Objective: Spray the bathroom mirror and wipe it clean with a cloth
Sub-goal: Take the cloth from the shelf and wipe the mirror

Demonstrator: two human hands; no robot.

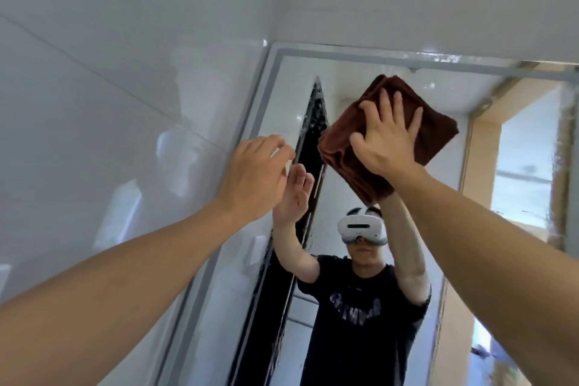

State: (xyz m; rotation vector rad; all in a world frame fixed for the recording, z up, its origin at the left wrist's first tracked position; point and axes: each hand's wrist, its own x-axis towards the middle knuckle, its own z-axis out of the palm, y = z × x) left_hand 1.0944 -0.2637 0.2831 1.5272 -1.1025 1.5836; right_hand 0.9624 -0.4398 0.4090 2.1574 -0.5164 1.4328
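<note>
A folded brown cloth [435, 131] lies flat against the upper part of the bathroom mirror [351, 84]. My right hand [388, 138] presses on it with fingers spread. My left hand [253, 175] is raised near the mirror's left edge, empty, fingers loosely curled and apart, and I cannot tell whether they touch the glass. Spray droplets and streaks show along the mirror's top edge and on a dark reflected strip. The reflection shows both raised arms and a person in a dark shirt. No spray bottle is in view.
The mirror has a grey frame [266, 97]. Glossy white wall tiles [109, 88] fill the left and top. On the right the mirror reflects a beige doorway [488, 166] and a bright window.
</note>
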